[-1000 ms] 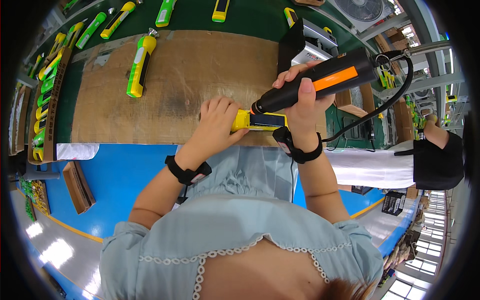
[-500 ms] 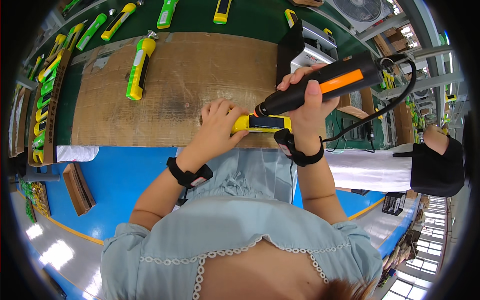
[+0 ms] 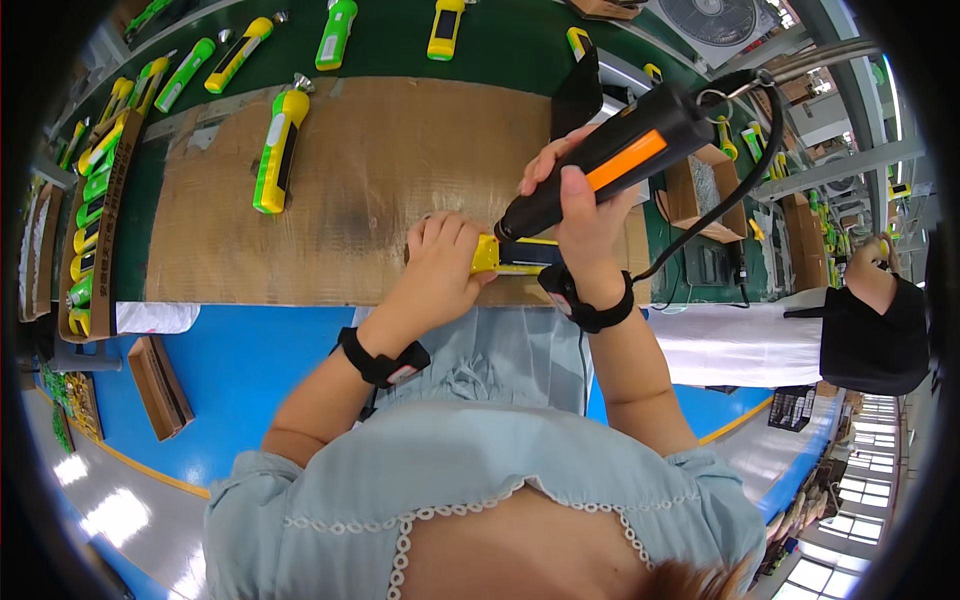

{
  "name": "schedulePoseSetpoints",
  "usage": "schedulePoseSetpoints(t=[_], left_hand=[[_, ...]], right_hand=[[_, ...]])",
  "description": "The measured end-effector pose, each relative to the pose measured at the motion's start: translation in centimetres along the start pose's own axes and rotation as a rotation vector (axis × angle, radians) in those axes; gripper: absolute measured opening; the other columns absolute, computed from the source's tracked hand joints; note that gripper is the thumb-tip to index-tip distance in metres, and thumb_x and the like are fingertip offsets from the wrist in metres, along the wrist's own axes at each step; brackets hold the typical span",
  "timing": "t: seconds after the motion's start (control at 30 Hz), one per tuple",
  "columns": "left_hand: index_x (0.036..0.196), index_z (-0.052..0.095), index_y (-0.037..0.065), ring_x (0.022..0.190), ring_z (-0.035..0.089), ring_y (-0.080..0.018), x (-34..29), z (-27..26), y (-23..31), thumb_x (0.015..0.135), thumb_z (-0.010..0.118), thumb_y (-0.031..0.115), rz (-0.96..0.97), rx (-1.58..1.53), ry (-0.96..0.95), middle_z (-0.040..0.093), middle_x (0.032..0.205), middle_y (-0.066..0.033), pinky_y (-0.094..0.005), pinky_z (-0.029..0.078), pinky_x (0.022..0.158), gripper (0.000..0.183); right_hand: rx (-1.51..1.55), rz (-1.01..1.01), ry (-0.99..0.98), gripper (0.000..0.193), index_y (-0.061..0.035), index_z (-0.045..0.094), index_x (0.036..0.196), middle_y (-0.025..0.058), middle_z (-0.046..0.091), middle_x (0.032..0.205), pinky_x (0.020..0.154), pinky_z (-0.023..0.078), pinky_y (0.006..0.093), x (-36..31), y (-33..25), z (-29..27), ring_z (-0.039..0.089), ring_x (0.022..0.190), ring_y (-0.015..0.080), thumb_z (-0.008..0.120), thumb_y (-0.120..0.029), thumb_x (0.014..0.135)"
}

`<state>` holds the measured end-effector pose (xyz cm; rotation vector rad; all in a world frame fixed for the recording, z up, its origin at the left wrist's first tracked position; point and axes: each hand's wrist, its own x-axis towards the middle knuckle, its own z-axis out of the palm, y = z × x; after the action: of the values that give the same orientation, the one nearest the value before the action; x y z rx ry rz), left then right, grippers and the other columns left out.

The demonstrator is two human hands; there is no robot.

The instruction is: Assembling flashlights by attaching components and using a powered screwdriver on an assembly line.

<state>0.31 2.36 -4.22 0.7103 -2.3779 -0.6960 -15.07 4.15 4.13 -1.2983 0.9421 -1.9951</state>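
Note:
A black electric screwdriver (image 3: 615, 160) with an orange stripe is gripped in my right hand (image 3: 588, 228), its cable looping off the rear end. Its tip points down and left, at the yellow end of a yellow flashlight (image 3: 486, 254) with a dark panel; whether it touches a screw cannot be made out. My left hand (image 3: 440, 262) has its fingers closed round the left end of that flashlight, near the front edge of a cardboard sheet (image 3: 370, 150). Part of the flashlight's right side is hidden behind my right hand and wrist. Farther left on the sheet lies a yellow-green flashlight (image 3: 280, 150).
Several flashlights line the green bench (image 3: 390, 50) at the back. A cardboard box (image 3: 112, 200) of flashlights stands at the left. On the right are a dark-fronted metal device (image 3: 577, 98), a box of small parts (image 3: 703, 195) and a co-worker's dark sleeve (image 3: 875, 335).
The screwdriver has swung left and slightly down, its tip now closer to my left hand. The flashlight's yellow end shows more beside my fingers. The whole view has shifted slightly.

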Motion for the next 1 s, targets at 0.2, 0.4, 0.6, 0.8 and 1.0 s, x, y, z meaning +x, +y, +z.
schedulePoseSetpoints(t=[0.2,0.4,0.6,0.8,1.0], left_hand=[[0.117,0.044,0.002,0.113,0.04,-0.0375,-1.0,0.3,-0.1,0.07,0.07,0.014,0.041,-0.026,-0.019,0.046,0.114,-0.0174,-0.0458,0.028,0.096,0.055],[0.119,0.043,0.001,0.113,0.04,-0.0387,-0.4,-1.2,-0.6,0.069,0.069,0.012,0.084,0.017,-0.132,0.045,0.115,-0.019,-0.0466,0.028,0.097,0.057],[0.113,0.047,0.001,0.107,0.045,-0.0331,0.7,-1.6,0.3,0.067,0.071,0.015,0.128,0.196,-0.156,0.05,0.109,-0.0162,-0.0451,0.031,0.092,0.055],[0.113,0.049,-0.001,0.106,0.044,-0.0347,-3.9,-4.3,2.0,0.064,0.077,0.032,-0.119,0.54,-0.135,0.051,0.104,-0.0168,-0.059,0.024,0.096,0.065],[0.092,0.056,-0.001,0.094,0.05,-0.0343,4.7,-1.9,-1.7,0.068,0.07,0.051,-0.071,0.587,-0.089,0.056,0.095,-0.0195,-0.0504,0.033,0.086,0.058]], right_hand=[[-0.161,0.02,-0.182,0.031,-0.0021,0.042,0.104,0.0104,0.055,0.074,0.061,0.049,0.0311,-0.3,0.7,-0.4,0.058,0.065,0.0189,0.062,-0.007,0.081],[-0.148,-0.013,-0.134,0.031,-0.0017,0.043,0.1,0.01,0.056,0.073,0.058,0.049,0.0298,-0.3,1.4,0.0,0.057,0.062,0.0169,0.063,-0.005,0.077],[-0.11,0.033,-0.038,0.034,-0.0026,0.044,0.105,0.009,0.058,0.077,0.059,0.049,0.0286,0.8,0.1,-0.7,0.059,0.064,0.0156,0.062,-0.004,0.076],[0.176,-0.164,0.239,0.066,-0.0061,0.038,0.11,0.0073,0.052,0.077,0.06,0.049,0.0291,-2.4,-10.3,-3.3,0.057,0.068,0.0176,0.078,-0.04,0.07],[-0.217,-0.02,0.391,0.063,-0.0027,0.039,0.108,0.0085,0.054,0.077,0.057,0.047,0.0272,-6.5,-10.4,-6.8,0.056,0.066,0.0163,0.079,-0.029,0.068]])
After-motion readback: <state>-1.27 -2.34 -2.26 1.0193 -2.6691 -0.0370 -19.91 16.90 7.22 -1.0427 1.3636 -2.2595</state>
